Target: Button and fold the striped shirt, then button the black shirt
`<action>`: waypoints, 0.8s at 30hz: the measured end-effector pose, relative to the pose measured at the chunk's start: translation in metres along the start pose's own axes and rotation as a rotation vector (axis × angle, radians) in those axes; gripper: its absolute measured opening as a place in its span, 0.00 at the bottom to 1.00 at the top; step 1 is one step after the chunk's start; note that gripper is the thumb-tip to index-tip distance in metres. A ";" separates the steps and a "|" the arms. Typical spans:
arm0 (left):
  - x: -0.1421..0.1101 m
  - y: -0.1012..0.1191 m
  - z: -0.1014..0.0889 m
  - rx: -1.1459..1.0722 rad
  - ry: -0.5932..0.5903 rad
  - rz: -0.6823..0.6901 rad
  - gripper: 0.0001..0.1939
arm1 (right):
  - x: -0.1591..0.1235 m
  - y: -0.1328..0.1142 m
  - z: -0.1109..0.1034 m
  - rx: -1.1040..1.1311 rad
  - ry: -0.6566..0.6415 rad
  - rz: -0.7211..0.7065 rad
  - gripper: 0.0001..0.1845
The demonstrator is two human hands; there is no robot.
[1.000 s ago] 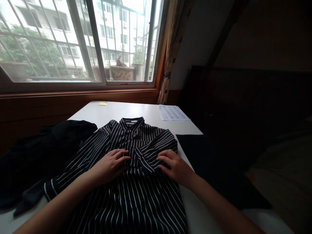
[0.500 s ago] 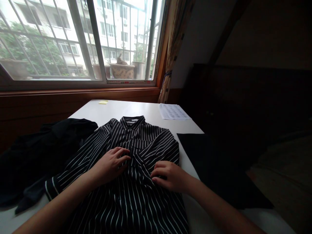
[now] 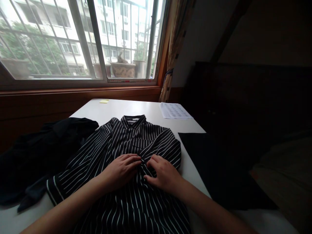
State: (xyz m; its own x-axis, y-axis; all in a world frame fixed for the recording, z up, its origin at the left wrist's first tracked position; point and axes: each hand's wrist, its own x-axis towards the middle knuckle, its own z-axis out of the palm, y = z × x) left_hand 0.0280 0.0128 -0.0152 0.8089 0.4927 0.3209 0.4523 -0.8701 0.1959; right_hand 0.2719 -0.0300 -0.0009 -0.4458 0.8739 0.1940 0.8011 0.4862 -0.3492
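A black-and-white striped shirt [image 3: 136, 208] lies front up, its collar at the far end. Its sleeve on the left stretches down and outward, while the sleeve on the right [image 3: 168, 148] is folded across the chest. My left hand [image 3: 125, 167] rests on the middle of the shirt, fingers extended at the end of the folded sleeve; its thumb is hidden. Close beside it is my right hand [image 3: 164, 174], open on the fabric, with fingers bent and thumb apart from them. Whether either hand has any cloth between its fingers is not visible.
Dark crumpled clothing [image 3: 48, 146] is heaped on the left of the white table [image 3: 117, 107]. Printed sheets [image 3: 175, 111] and a yellow sticky note [image 3: 104, 101] lie at the far side. A flat black piece [image 3: 219, 172] covers the right edge. A barred window stands behind.
My left hand has moved right across the shirt to the folded sleeve's end. My right hand has shifted slightly left and away from me, its thumb now further from the fingers.
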 end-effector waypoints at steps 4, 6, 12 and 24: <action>0.001 0.000 -0.002 -0.036 0.003 -0.039 0.18 | -0.004 0.003 0.001 0.013 0.008 0.009 0.14; 0.001 -0.001 -0.002 -0.063 0.030 -0.054 0.16 | -0.004 0.002 0.003 0.007 0.024 0.013 0.13; 0.004 -0.007 -0.004 -0.098 0.025 -0.060 0.16 | -0.005 -0.006 0.009 -0.043 0.043 0.063 0.15; 0.039 -0.012 -0.008 0.128 -0.125 -0.016 0.12 | -0.004 -0.006 0.010 -0.066 0.028 0.095 0.15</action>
State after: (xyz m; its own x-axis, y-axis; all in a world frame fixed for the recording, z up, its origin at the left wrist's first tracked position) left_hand 0.0511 0.0427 0.0027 0.8380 0.5077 0.1999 0.5030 -0.8608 0.0776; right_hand 0.2648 -0.0360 -0.0082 -0.3562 0.9152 0.1884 0.8640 0.3994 -0.3064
